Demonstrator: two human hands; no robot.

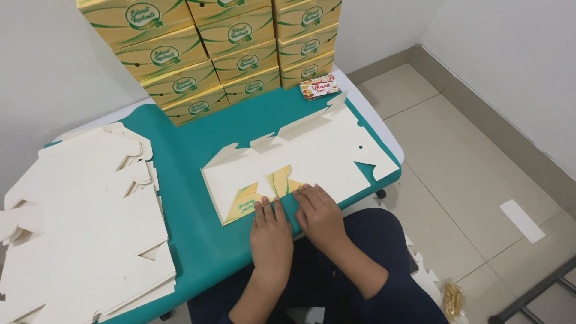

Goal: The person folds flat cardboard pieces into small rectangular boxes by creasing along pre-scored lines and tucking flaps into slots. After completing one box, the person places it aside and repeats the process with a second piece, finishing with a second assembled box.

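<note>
A flat white cardboard box blank (312, 153) lies unfolded on the teal table cover (186, 180), plain side up. Its near flap (264, 195) is folded over, showing yellow and green print. My left hand (271, 231) presses palm down on that folded flap at the blank's near edge. My right hand (318, 213) lies flat beside it, fingers on the same fold. Neither hand grips anything.
A thick stack of flat white box blanks (78, 222) covers the table's left side. Assembled yellow and green boxes (228, 42) are piled against the back wall. A small printed card (319, 87) lies at the back right. The tiled floor (480, 162) holds cardboard scraps (441, 288).
</note>
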